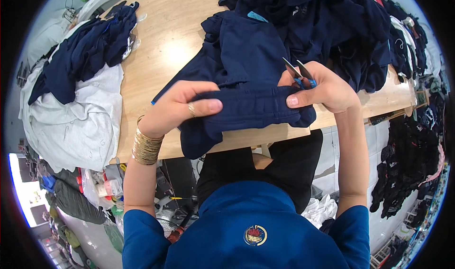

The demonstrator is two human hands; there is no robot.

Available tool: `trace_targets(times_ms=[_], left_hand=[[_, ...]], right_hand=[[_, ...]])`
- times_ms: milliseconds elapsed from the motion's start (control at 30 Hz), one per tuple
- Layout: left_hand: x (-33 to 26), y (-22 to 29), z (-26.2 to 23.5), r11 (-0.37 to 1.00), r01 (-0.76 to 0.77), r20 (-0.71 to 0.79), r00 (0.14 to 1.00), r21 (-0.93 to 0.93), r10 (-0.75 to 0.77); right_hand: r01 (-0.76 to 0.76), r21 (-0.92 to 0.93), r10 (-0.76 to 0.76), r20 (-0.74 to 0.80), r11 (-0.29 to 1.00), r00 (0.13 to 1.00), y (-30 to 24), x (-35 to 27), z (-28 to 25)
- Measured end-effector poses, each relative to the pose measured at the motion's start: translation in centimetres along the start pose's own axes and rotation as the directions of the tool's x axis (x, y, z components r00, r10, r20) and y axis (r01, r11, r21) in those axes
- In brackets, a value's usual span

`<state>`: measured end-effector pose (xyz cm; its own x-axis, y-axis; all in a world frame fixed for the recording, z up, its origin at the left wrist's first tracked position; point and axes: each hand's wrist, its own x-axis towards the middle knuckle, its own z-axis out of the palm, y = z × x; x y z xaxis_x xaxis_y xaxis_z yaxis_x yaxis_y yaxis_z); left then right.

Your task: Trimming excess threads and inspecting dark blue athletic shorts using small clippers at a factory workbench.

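A navy fabric garment [253,46], which looks like trousers, lies over the table's near edge with its gathered, stitched waistband [251,105] turned towards me. My left hand [189,103] grips the left end of that band, thumb on top and fingers behind the cloth. At the other end my right hand [322,89] pinches the band between thumb and fingers. The same hand also carries small scissors [303,74] with blue on the handles, their blades parted and pointing up and away from the cloth. Fingers under the fabric are hidden.
A large heap of navy garments [332,27] covers the far right of the wooden table [166,37]. On the left, more navy clothing [90,51] lies on light grey fabric [71,120]. Dark lacy clothes [407,160] hang at the right, beyond the table edge.
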<state>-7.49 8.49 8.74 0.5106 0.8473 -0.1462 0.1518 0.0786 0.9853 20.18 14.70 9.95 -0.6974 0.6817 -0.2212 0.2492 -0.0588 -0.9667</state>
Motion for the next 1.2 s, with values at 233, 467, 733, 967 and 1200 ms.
trace_targets(times_ms=[233,467,733,967,1200], left_hand=[[2.3,-1.3,3.5,0.972,-0.208,0.067,0.977,0.11,0.201],[2.5,-1.8,4.5,0.991,0.002,0.105,0.994,-0.137,0.013],[2.1,-2.5,5.6,0.936,0.115,0.112,0.99,-0.332,-0.081],[2.2,-4.1,6.2,0.84,0.137,0.079,0.991,-0.525,-0.112],[1.7,-4.3,6.4,0.874,0.132,0.058,0.991,-0.467,-0.119]], right_hand=[[-0.001,0.165,-0.003,0.025,0.986,1.0,2.1,0.3,0.9],[0.033,0.203,-0.034,0.0,0.979,0.999,4.3,-0.4,0.9],[0.178,-0.036,-0.181,-0.068,0.983,0.981,5.1,-1.1,3.1],[0.3,-0.285,-0.387,-0.33,0.911,0.861,6.8,-2.6,6.0],[0.186,-0.396,-0.376,-0.483,0.899,0.79,4.7,-5.2,6.0]])
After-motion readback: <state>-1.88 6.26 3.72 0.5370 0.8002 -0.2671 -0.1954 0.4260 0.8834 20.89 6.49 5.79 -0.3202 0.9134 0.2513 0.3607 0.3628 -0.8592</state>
